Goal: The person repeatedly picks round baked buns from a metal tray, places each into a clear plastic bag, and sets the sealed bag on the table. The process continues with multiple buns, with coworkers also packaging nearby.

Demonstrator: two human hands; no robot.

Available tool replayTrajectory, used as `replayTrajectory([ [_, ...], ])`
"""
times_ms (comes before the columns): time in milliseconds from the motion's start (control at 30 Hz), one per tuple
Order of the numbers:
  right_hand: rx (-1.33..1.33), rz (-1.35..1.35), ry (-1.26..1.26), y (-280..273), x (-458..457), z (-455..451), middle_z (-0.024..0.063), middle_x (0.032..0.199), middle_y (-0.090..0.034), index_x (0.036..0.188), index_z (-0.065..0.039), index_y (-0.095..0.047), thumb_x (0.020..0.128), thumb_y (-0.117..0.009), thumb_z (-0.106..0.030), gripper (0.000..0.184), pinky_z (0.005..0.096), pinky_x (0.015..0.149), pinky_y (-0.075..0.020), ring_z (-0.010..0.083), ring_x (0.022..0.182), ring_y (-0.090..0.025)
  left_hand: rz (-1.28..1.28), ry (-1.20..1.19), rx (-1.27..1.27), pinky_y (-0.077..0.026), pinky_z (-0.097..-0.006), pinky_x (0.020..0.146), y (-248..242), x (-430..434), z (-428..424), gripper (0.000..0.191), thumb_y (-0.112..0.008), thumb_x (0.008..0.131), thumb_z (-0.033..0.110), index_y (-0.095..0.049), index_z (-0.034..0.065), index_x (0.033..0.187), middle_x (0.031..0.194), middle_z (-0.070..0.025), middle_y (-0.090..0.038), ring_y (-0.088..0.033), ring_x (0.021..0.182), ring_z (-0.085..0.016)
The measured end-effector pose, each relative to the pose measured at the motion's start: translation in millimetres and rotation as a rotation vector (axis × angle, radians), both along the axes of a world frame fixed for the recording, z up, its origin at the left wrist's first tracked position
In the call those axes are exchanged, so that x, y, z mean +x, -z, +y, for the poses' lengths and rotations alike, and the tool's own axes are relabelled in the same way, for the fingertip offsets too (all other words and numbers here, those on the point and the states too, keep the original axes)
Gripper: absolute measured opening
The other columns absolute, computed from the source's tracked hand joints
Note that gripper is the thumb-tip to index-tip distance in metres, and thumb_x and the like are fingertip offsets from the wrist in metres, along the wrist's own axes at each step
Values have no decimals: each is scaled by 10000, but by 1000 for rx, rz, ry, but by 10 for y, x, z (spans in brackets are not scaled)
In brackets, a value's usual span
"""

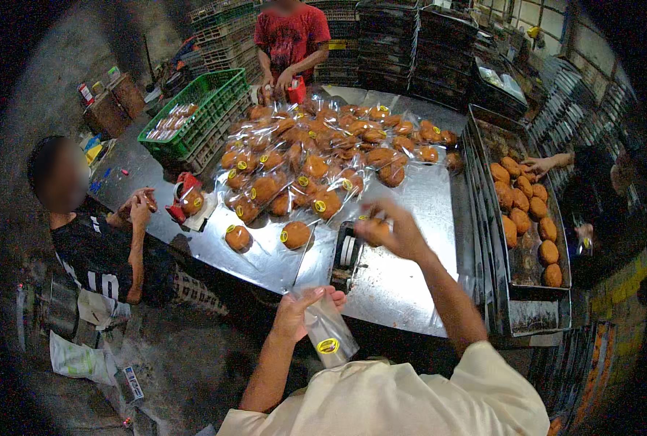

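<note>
My left hand (296, 313) holds clear plastic bags (331, 332) with a yellow oval label, close to my body at the table's front edge. Over the metal table, my right hand (394, 231) is blurred, its fingers bent above a brown bun (377, 233). Whether they grip that bun cannot be made out. Just left of it stands a dark device with white rolls (348, 250), perhaps a tape dispenser. Two bagged buns, one labelled bun (296, 235) and another bun (238, 238), lie apart from a large heap of bagged buns (307, 158).
A tray of loose buns (520, 218) tops a tray stack at right, where a co-worker's hand (541, 164) reaches in. Another person stands left beside a red sealing device (184, 204); a third, in a red shirt (291, 35), stands opposite. A green crate (192, 111) sits back left.
</note>
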State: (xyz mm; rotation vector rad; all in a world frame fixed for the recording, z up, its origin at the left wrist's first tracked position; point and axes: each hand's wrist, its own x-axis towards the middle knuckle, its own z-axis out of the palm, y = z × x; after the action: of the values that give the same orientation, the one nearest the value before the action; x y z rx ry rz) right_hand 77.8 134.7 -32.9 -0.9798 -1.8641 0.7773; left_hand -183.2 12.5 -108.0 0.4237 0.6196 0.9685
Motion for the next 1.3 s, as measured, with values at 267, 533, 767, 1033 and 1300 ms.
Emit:
replayTrajectory([
  [267,-85,-126,167,528,491,-1424,120,639,-595,693,-16,-610,895,-753,-286,366,414,572,-448,264,576,-579,415,-150,216,-500,-285,640,-65,1408,180,228,-857,787,92,-630,73,793,778,-20,-657,-623,666,-132],
  [533,-439,575,365,328,1679,-2041,-11,626,-602,960,-52,-666,967,-698,-236,187,264,549,-484,96,584,-605,654,354,653,-484,-255,668,-559,2365,120,149,-755,919,161,-678,38,954,868,-2,-685,-607,725,-75],
  [767,-404,469,649,234,2267,-2404,-20,574,-562,847,-33,-633,1010,-646,-253,274,234,423,-393,44,463,-509,625,544,602,-436,-226,621,-581,3314,-35,212,-751,929,235,-686,37,893,827,9,-663,-554,701,-55],
  [1033,-413,401,713,296,2955,-2515,17,568,-553,799,-1,-669,1039,-567,-358,442,316,482,-419,78,515,-499,58,557,557,-468,-243,672,-468,3903,-135,242,-669,984,251,-652,30,887,867,-56,-651,-578,704,-111],
  [1300,-385,-398,715,483,4330,-907,189,800,-705,938,31,-693,861,-717,-562,599,415,661,-538,304,734,-706,694,159,903,-460,-239,617,-604,3773,-138,163,-791,871,129,-657,44,835,791,-23,-641,-586,709,-101],
])
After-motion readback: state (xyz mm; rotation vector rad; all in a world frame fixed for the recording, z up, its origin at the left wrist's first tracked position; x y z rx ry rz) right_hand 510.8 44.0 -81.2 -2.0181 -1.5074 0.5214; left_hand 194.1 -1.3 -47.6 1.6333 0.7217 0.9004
